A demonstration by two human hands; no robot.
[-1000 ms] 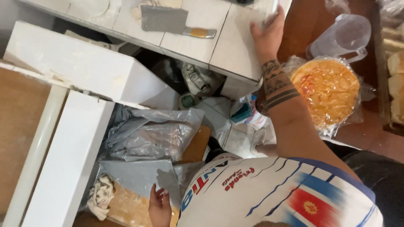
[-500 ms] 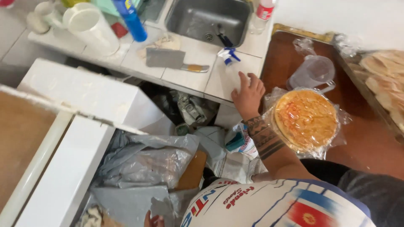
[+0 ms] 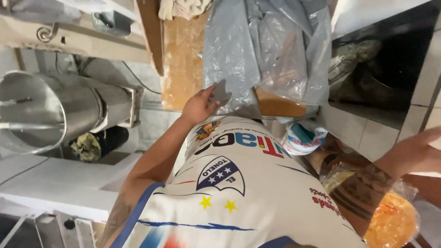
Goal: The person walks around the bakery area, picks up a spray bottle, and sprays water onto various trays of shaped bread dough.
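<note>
My left hand (image 3: 200, 103) pinches a corner of a grey plastic bag (image 3: 257, 50) that lies over a flat tan slab (image 3: 181, 59) on a shelf below me. My right hand (image 3: 422, 147) is stretched out to the far right, blurred, with flat fingers and nothing in it. My tattooed right forearm (image 3: 363, 188) passes over a round orange flatbread in clear wrap (image 3: 390, 222) at the lower right. My white printed shirt (image 3: 239, 183) fills the middle of the view.
A large shiny metal cylinder (image 3: 46, 110) stands at the left above a white surface (image 3: 55, 183). A dark open compartment (image 3: 381, 69) with tiled edges is at the upper right. A small white and teal bag (image 3: 301, 138) lies beside my waist.
My head has swung down and around, so the sink and counter are out of view. My left hand still holds the grey plastic. My right hand has left the counter edge and moved out to the side.
</note>
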